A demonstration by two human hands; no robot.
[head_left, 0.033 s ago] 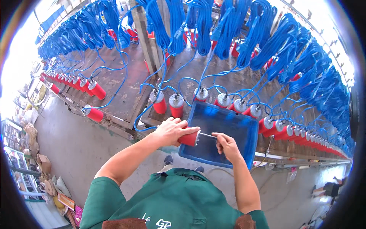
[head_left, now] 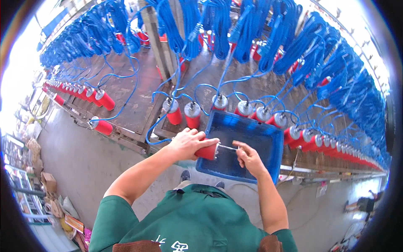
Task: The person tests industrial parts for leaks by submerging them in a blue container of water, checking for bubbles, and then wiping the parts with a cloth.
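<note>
Red cyl. (head_left: 206,152) at blue tray's (head_left: 277,161) L edge; prob. working rod (head_left: 227,148).
My L hand (head_left: 187,143) wraps cyl.; R hand's (head_left: 250,160) fingers narrow at rod end, grip unclear. Next calls for steady L hold, I'd judge.

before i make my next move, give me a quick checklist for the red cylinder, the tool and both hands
1. Cylinder held: ok, the left hand is wrapped over it.
2. Tool in hand: ok, the right hand has its near end.
3. Cylinder's end facing the tool: ok, it points toward the right hand.
4. Tool tip properly seated: cannot tell, it meets the end but the contact is too small to see.
5. Bin under the tool: ok, the shaft lies over it in this view.
6. Cord clear of the left hand: cannot tell, it passes out of sight near the wrist.
</note>
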